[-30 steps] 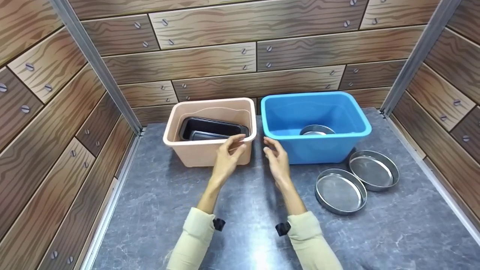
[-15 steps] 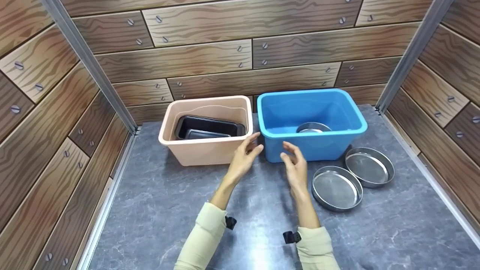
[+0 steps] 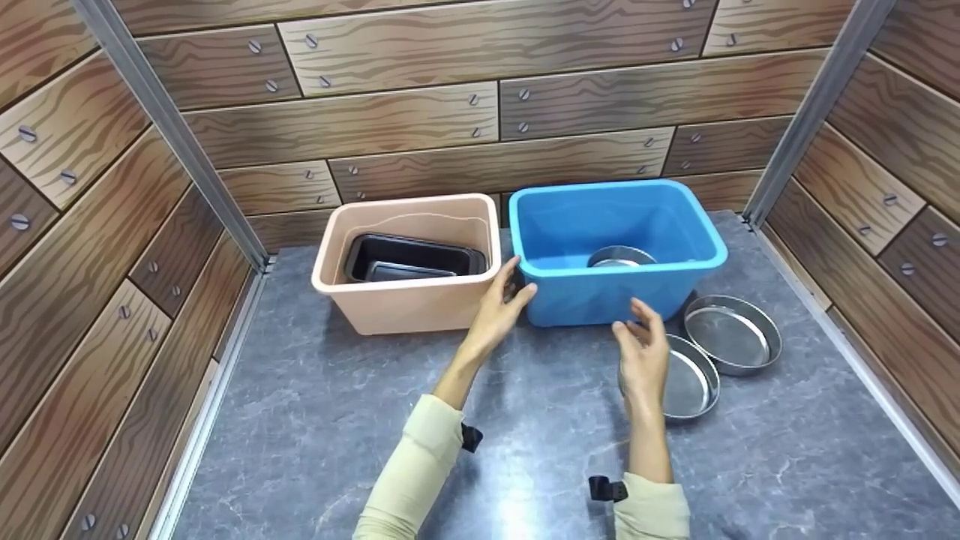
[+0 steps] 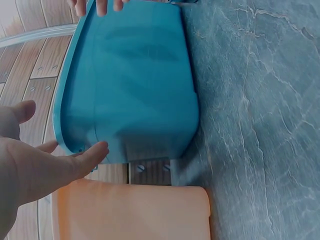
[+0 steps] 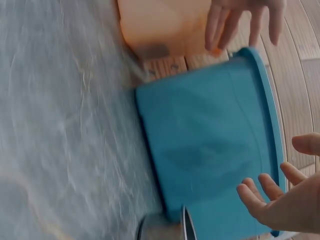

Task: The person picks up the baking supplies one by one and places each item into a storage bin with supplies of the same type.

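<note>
Blue tub | left hand, fingers parted, near left end | right hand, fingers parted, before it | two round pans, front right | peach tub, left

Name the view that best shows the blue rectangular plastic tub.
The head view: the blue tub appears nearly whole, interior included. Both wrist views show only its outer walls and part of the rim.

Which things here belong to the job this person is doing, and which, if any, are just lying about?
Likely part of the job:
blue bin
round pan inside it
nearer loose round pan
farther loose round pan
peach bin
dark rectangular pans inside that

Probably just surroundings:
wood-patterned back wall
metal corner post
grey marbled tabletop
</note>
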Motion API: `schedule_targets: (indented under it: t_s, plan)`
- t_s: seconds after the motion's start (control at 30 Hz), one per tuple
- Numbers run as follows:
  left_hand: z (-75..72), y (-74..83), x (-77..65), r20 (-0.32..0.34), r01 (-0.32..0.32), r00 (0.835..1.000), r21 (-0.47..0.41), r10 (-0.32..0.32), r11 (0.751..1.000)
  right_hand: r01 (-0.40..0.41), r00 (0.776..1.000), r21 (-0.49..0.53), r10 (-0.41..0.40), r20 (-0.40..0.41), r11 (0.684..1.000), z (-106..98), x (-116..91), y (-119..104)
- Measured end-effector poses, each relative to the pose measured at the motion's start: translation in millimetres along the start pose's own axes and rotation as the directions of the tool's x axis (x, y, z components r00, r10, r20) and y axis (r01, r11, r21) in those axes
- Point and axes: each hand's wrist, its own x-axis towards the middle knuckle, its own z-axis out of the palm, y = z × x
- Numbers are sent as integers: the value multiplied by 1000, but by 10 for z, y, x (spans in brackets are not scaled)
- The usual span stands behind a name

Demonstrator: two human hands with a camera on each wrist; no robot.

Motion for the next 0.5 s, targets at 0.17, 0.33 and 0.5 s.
schedule_targets:
  t_s: [0.17, 0.33, 0.5]
  plan:
    - [38, -4, 47, 8, -2, 1000, 3, 2, 1000, 2, 998, -32, -4, -69, 999, -209, 3, 74]
    - [56, -21, 76, -1, 0, 1000, 12, 0, 1000, -4, 988, -41, -2, -153, 999, -436, -30, 151]
    - [61, -16, 111, -20, -12, 1000, 26, 13, 1000, -17, 980, -63, 4, -200, 998, -615, -61, 95]
